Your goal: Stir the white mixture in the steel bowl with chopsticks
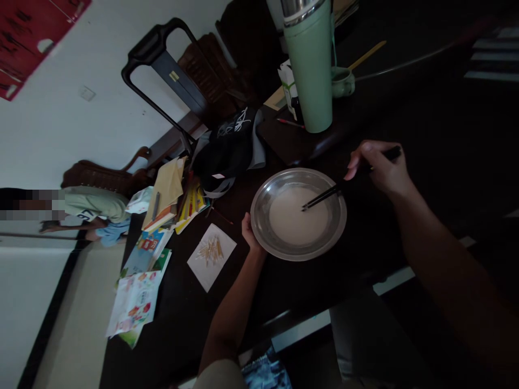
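A round metal bowl (259,229) on the dark table holds a pale, whitish liquid (298,221). My left hand (250,232) grips the bowl's left side, with the thumb up near the rim and the other fingers hidden under it. In my right hand (381,165), to the right of the bowl and above it, is a pair of black chopsticks (330,192), closed in the fingers. Their tips reach into the liquid near its middle. Left of the bowl, a white paper square (206,273) carries a small pile of toothpick-like sticks (211,249).
A tall green tumbler (310,75) and a green cup (344,84) stand beyond the bowl. Books (166,189), a printed packet (135,302) and a black bag (227,154) lie to the left. A person (97,205) sits beyond the table's left edge.
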Demonstrator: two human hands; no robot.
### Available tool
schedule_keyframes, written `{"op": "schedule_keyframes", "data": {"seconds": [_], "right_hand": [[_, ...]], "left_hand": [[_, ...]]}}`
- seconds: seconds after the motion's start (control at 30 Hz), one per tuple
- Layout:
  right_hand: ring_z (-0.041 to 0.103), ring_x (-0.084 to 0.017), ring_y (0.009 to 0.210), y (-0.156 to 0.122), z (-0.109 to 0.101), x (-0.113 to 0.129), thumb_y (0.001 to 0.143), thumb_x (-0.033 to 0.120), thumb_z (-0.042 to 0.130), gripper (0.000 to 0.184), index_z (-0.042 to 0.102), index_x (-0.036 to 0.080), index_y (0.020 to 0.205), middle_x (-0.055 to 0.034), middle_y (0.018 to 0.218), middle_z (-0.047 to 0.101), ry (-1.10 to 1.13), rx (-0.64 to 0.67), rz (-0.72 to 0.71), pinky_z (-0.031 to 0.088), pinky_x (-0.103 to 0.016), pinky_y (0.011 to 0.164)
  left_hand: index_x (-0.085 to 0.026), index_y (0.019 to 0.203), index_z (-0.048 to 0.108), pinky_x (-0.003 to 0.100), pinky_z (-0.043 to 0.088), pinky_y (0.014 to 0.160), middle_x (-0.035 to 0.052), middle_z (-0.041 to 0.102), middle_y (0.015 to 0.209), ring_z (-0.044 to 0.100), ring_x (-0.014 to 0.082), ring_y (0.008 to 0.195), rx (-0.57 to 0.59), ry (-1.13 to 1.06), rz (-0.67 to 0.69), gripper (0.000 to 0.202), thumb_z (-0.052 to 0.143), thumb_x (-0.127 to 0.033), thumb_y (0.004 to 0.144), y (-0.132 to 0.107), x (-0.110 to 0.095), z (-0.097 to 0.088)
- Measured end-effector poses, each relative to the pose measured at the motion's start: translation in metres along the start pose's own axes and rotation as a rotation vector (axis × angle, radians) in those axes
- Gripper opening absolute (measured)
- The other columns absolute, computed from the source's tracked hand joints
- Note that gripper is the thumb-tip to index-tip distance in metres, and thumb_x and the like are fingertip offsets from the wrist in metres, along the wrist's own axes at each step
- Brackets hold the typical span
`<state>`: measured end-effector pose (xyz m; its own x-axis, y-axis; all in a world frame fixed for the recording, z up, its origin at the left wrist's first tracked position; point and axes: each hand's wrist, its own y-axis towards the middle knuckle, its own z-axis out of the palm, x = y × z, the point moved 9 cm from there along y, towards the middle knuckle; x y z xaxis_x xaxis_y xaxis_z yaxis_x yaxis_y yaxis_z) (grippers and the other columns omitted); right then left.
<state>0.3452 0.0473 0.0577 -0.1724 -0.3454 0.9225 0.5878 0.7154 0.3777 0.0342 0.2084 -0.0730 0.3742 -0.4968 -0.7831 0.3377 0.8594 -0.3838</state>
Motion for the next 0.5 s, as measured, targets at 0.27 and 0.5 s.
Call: {"op": "schedule_keyframes", "data": {"seconds": [0.27,0.5], "right_hand": [[0.071,-0.02,0.073,-0.006,0.045,-0.001,0.09,0.064,0.065,0.042,0.079,0.029,0.073,-0.0017,0.074,0.078,-0.076,0.408,0.111,0.052,-0.036,0.073],[0.064,-0.02,0.062,0.0,0.005,-0.002,0.092,0.062,0.064,0.046,0.075,0.024,0.069,-0.0035,0.058,0.072,-0.021,0.043,0.055,0.049,-0.038,0.075]], "left_hand": [[-0.022,0.076,0.076,0.037,0.058,0.085,0.0035,0.078,0.075,0.077,0.0259,0.082,0.001,-0.01,-0.023,0.032,0.071,-0.053,0.081,-0.001,0.002,-0.001],[-0.022,0.067,0.072,0.04,0.058,0.09,0.0017,0.076,0.069,0.076,0.0261,0.083,-0.007,0.001,0.027,0.032,0.072,-0.052,0.079,0.0,-0.002,0.003]]}}
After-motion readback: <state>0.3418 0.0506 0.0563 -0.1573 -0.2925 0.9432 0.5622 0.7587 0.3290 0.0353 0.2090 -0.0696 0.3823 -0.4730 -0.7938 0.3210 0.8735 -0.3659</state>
